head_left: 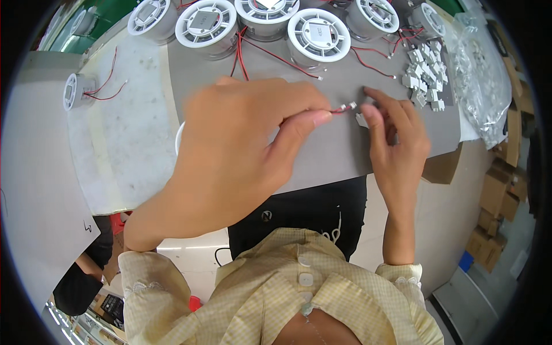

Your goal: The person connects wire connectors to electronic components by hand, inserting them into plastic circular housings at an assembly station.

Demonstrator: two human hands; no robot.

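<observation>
My left hand (247, 129) is closed in a pinch over the middle of the grey mat. Between its thumb and forefinger are thin red and dark wires (339, 109), ending in a small white plug (352, 106) that points toward my right hand. My right hand (399, 126) is just right of the plug, its thumb and forefinger apart and curved. A small white block (361, 119) shows beside the right thumb; whether the thumb touches it I cannot tell. Behind my left hand, a round white rim (179, 138) is mostly hidden.
Several white-rimmed round clear housings (319, 35) with red wires line the far side of the grey mat (322, 167). White connector blocks (425, 75) are heaped at right, beside a clear plastic bag (480, 75). One small housing (72, 92) lies at far left. Cardboard boxes (491, 241) stand right.
</observation>
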